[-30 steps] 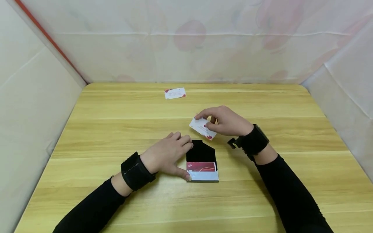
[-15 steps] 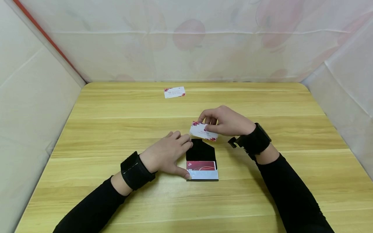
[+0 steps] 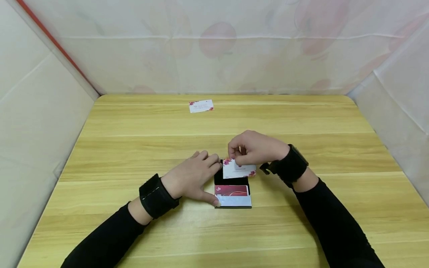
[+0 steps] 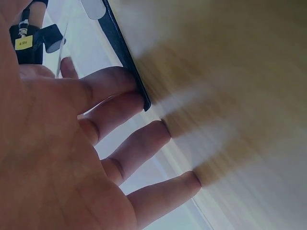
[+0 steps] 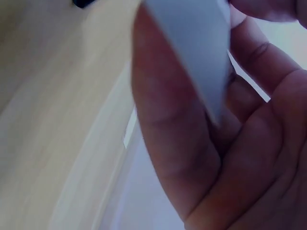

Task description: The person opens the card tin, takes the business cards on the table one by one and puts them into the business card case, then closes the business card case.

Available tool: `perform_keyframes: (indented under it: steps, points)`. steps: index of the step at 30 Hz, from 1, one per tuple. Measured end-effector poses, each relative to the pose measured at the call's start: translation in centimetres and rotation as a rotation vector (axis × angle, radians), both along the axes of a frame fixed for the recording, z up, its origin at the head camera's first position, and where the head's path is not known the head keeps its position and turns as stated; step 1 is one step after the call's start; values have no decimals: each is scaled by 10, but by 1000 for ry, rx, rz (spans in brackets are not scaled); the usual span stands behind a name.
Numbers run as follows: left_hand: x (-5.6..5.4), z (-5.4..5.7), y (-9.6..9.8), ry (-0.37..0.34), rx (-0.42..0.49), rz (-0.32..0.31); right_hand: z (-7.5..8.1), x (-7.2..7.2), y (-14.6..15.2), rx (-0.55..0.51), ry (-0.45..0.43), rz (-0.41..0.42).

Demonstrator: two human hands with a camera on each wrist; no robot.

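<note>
A black card case (image 3: 218,178) lies with its flap folded back on the wooden table. A red card (image 3: 231,190) pokes out of its silvery pocket (image 3: 234,201). My left hand (image 3: 192,176) rests at the case's left side, thumb on the pocket's lower left corner. Its fingertips touch the flap's edge in the left wrist view, by the black rim (image 4: 125,62). Between thumb and fingers my right hand (image 3: 256,147) pinches a white business card (image 3: 239,171) with pink flowers, which overlaps the flap in the head view. The right wrist view shows this card tilted and blurred against the fingers.
Another white floral business card (image 3: 201,106) lies near the table's far edge. Pale cloth walls (image 3: 214,67) stand behind and at both sides of the wooden table (image 3: 134,149). Each wrist wears a black strap (image 3: 157,197).
My right hand has turned the business card level and brought it nearer, from beyond the case to over its flap. The left hand and the card case have stayed in place.
</note>
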State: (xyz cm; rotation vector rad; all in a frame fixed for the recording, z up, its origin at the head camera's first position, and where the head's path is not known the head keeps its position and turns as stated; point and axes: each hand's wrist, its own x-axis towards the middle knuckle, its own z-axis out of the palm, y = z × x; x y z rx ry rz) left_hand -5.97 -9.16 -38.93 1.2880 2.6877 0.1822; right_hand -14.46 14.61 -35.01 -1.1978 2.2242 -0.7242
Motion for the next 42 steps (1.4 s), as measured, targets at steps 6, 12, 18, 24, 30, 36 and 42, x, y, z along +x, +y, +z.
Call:
perform_keyframes:
  steps: [6,12,18,24,30,36,42]
  points:
    - [0,1,0,5,10,0,-7,5,-8,31,-5,82]
    - [1,0,0,5,7,0,-10,6,-11,46,6,94]
    - [1,1,0,1,3,-1,-11,8,-12,54,-25,104]
    - [1,2,0,0,-2,0,-15,13,-17,132,-61,119]
    - [0,1,1,-20,-6,10,-20,18,-23,154,-75,144]
    - [0,0,1,-24,4,12,-25,21,-26,150,-78,159]
    - [0,1,1,-4,13,3,-24,15,-23,123,-28,129]
